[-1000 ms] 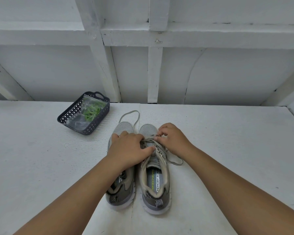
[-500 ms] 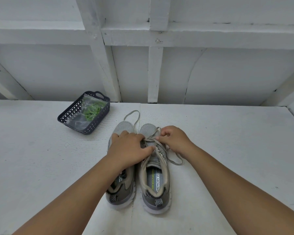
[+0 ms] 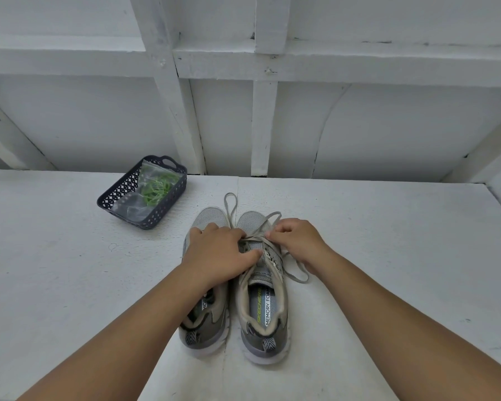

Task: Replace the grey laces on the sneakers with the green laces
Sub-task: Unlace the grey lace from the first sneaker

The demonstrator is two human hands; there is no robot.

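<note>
I see two grey mesh sneakers [image 3: 235, 285] with pale padded collars and chunky whitish soles standing side by side, toes away from me, in the middle of a matt, faintly grainy white desk [image 3: 55, 285]; my left hand [image 3: 217, 257] lies over the left shoe, fingers curled onto the flat grey laces [image 3: 258, 238] of the right shoe, while my right hand [image 3: 297, 244] pinches that same lace between fingertips. The green laces [image 3: 156, 188], thin and coiled, sit in a clear crinkly bag inside a dark, perforated plastic basket [image 3: 159, 215] at the far left, well apart from the shoes. Behind the desk rises a white-painted wall [image 3: 359, 125] of boards and crossing beams.
</note>
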